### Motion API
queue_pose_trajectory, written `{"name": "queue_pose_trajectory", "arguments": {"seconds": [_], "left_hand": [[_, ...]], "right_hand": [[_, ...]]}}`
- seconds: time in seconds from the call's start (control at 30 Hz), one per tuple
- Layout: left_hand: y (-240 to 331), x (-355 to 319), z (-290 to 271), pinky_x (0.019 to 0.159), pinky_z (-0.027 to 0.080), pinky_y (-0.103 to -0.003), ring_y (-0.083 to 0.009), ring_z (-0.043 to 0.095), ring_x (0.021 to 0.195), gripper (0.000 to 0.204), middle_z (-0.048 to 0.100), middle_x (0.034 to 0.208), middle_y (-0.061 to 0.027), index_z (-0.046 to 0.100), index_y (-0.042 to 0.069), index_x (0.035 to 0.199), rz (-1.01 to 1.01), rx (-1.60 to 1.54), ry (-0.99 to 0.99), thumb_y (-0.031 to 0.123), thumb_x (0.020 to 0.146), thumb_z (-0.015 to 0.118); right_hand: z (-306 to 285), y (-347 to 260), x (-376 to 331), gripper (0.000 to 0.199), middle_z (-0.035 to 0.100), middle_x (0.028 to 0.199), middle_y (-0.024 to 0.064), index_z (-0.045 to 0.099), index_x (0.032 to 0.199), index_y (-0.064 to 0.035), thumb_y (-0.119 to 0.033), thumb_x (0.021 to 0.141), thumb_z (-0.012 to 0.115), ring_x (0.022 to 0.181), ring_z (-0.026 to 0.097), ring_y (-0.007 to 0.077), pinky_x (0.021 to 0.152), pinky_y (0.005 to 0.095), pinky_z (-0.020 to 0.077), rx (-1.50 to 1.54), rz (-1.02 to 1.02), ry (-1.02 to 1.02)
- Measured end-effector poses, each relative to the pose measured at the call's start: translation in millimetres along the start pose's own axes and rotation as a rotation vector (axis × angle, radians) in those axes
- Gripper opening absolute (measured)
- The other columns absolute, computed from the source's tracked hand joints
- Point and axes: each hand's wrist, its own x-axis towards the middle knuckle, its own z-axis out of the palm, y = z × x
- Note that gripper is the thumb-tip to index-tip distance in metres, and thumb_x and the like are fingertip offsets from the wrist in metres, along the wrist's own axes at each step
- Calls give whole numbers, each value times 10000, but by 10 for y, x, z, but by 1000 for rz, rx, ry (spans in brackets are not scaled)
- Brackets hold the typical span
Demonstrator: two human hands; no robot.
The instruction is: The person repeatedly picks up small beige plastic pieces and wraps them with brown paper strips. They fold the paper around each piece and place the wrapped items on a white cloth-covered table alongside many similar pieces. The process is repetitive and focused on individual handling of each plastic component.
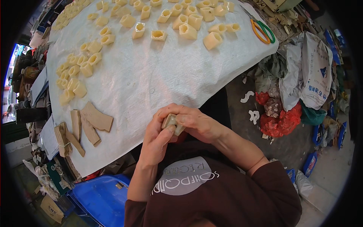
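Close to my chest, at the near edge of the white sheet (pixel 151 90), both hands hold a small hollow beige-grey block (pixel 166 120). My left hand (pixel 154 136) wraps round its left side, thumb pressed on the near face. My right hand (pixel 200 124) closes on it from the right, with fingertips at the opening. A paler part shows at its lower right; whether it is a separate piece I cannot make out. Across the far side of the sheet stand many pale-yellow hollow blocks (pixel 188 31), with a cluster of similar ones (pixel 86 69) on the left.
Scissors (pixel 261 31) with orange and green handles lie at the sheet's far right. Brown cardboard strips (pixel 90 123) rest at near left. A blue plastic chair or bin (pixel 100 196) is beside me, lower left. Red bags (pixel 281 123) and a white sack (pixel 317 70) sit to the right.
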Motion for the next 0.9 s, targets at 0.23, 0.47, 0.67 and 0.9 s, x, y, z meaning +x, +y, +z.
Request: {"name": "queue_pose_trajectory", "arguments": {"seconds": [0.23, 0.47, 0.67, 0.9], "left_hand": [[60, 20, 126, 631, 450, -244, -131, 534, 829, 447, 528, 971, -53, 448, 15, 1172, 58, -19, 31, 317, 846, 500], [-45, 58, 206, 680, 444, -221, -95, 517, 836, 363, 521, 940, -44, 488, 3, 1113, 127, -182, 207, 312, 939, 412], [-76, 41, 278, 641, 422, -248, -89, 497, 815, 372, 513, 901, -25, 494, 34, 1067, 215, -124, 238, 370, 933, 405], [-30, 60, 218, 588, 385, -254, -119, 467, 709, 555, 506, 885, -35, 456, 62, 1092, 43, -416, 167, 554, 926, 260]], "right_hand": [[58, 3, 18, 348, 453, 1136, 85, 469, 1212, -16, -215, 943, 372, 1009, 468, 178, 897, 308, 374, -445, -264, 35], [-25, 127, 36, 370, 399, 1231, 108, 456, 1242, -16, -218, 946, 365, 1127, 409, 210, 982, 336, 306, -40, -142, -35], [116, 93, 17, 371, 436, 1193, 109, 471, 1213, -7, -240, 953, 344, 1049, 456, 190, 907, 306, 378, -450, -301, 102], [84, 42, 36, 469, 479, 1147, 107, 386, 1302, -17, -341, 965, 344, 800, 518, 124, 720, 228, 450, -301, -81, 155]]}}
